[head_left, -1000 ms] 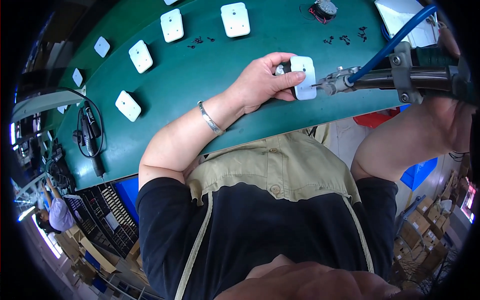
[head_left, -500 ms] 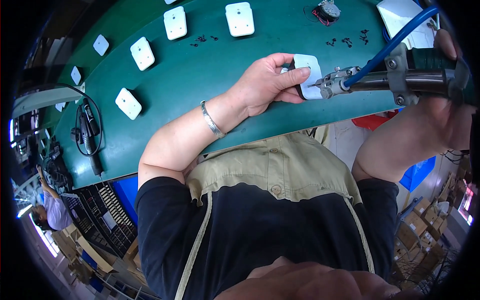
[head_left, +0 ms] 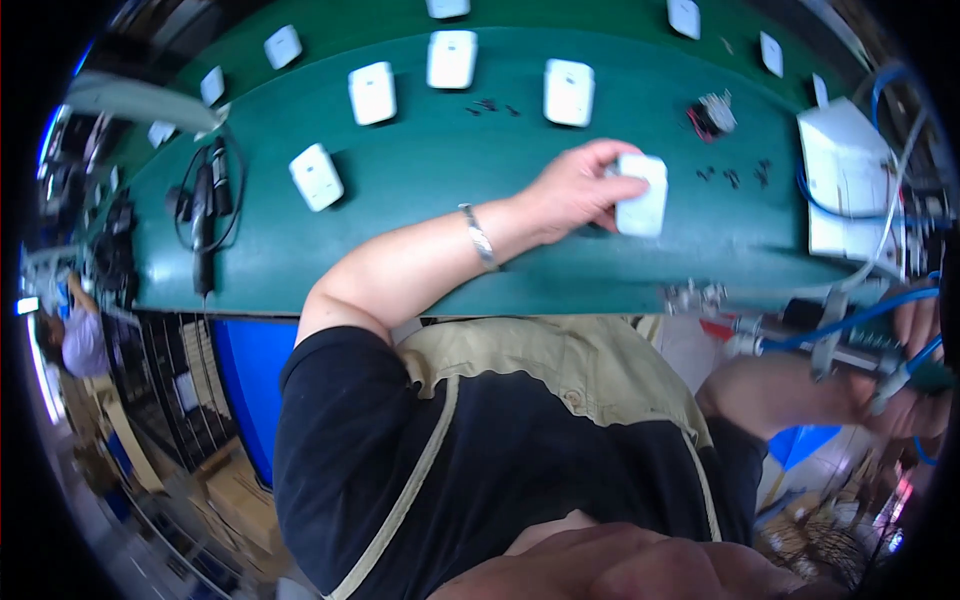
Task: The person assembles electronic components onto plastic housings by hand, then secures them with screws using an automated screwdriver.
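My left hand is closed on a small white plastic casing, thumb on top, a little above the green tabletop. Its edges are blurred by motion. At the right rim, my right hand is wrapped round a screwdriver with hoses, partly cut off by the dark edge of the view. The metal nozzle of this tool points left over the table's near edge, apart from the casing.
Several white casings stand on the green table. Small dark screws lie in groups near a motor-like part with red wires. A white tray is at the right, a black corded tool at the left.
The screwdriver has come away from the casing and dropped toward me on the right. My left hand still holds the casing. The whole view has shifted.
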The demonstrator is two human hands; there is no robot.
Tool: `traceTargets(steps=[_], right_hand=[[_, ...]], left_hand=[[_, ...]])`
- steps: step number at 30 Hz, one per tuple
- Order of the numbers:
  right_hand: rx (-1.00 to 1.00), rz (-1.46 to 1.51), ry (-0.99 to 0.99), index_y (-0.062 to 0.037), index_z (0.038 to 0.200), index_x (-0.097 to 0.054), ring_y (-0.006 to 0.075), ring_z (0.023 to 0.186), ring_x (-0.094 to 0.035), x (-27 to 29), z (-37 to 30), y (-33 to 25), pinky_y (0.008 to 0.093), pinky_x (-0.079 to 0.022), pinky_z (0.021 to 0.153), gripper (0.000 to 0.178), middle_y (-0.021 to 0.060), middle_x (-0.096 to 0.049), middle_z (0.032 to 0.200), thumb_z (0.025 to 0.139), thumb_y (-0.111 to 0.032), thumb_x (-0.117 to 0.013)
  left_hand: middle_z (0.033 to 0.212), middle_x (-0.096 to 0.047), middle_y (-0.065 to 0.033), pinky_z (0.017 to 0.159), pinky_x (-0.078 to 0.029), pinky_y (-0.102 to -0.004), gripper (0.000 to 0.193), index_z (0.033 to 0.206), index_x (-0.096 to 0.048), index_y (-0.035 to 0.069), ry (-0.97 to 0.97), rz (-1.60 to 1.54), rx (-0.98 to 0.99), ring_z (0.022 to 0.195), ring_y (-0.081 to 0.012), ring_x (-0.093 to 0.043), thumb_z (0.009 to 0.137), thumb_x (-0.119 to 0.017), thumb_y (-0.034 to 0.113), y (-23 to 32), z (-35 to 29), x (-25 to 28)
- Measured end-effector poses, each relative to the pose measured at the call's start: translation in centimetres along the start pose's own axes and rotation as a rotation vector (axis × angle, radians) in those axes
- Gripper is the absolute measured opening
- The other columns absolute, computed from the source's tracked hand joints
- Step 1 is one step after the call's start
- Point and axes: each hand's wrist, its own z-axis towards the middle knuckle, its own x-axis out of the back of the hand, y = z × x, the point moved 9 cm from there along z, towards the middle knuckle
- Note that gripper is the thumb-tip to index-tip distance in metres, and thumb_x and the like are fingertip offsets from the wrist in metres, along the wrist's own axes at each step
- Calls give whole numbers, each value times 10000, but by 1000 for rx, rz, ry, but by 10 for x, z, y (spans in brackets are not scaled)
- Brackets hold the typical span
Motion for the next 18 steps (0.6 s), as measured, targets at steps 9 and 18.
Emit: traceTargets(steps=[9,18], right_hand=[[-56,-18,151,-4,1096,-358,151,729,-412,65,-14,1,282,-353,687,552,61,-415,824,706,-222,-683],[9,-152,362,-17,1137,-313,151,723,-418,72,-11,14,257,-347,651,539,79,-421,813,763,-243,-627]], left_hand=[[897,-581,-59,598,-493,-239,318,1069,-505,52,205,561,-487,771,-115,-573,789,-627,143,124,-38,34],[944,-612,-130,613,-526,-301,421,1116,-524,24,1030,879,-201,723,-204,-632,755,-651,199,237,-43,325]])
